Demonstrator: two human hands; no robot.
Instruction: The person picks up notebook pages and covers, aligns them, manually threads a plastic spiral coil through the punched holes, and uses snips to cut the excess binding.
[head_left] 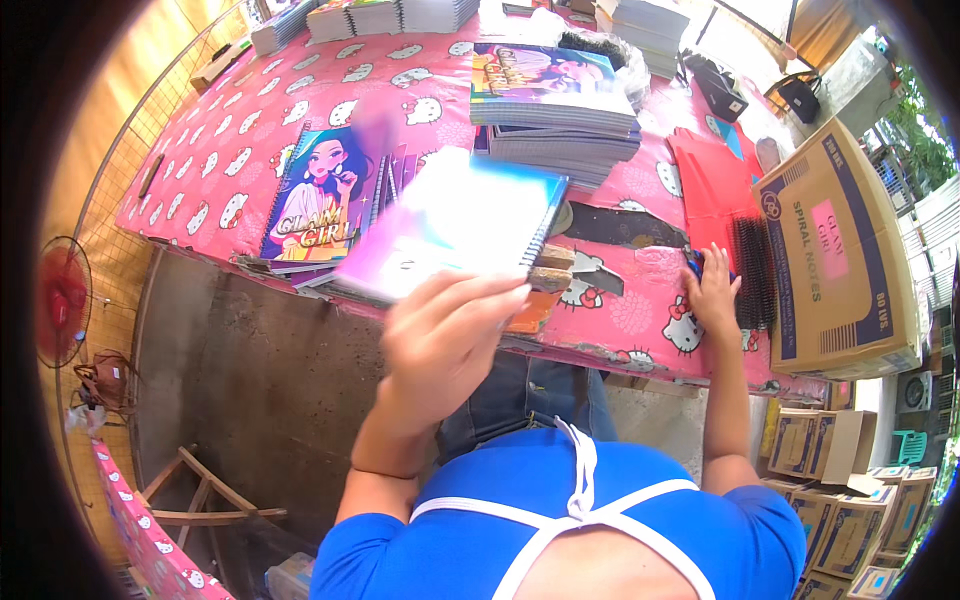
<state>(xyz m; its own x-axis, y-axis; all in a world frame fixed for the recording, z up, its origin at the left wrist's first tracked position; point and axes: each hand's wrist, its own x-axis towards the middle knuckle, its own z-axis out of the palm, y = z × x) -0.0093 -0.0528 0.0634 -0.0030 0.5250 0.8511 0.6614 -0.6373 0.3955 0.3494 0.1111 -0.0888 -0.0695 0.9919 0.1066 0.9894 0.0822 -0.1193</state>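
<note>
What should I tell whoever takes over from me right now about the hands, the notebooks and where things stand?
Left hand: closed on a spiral notebook, held up in the air over the table's near edge; the picture of it is blurred.
Right hand: flat on the pink patterned table, fingers beside a bundle of black spiral bindings; nothing in its grip.
Notebooks: a short pile with an illustrated cover to the left, a taller stack at the middle back, more stacks along the far edge.
Large cardboard box lies to the right.
Done: several piles stacked. Left: the notebook in hand is not set down.

Spiral notebook [450,225] in left hand [445,335], right hand [712,290] by black spiral combs [755,272].
</note>
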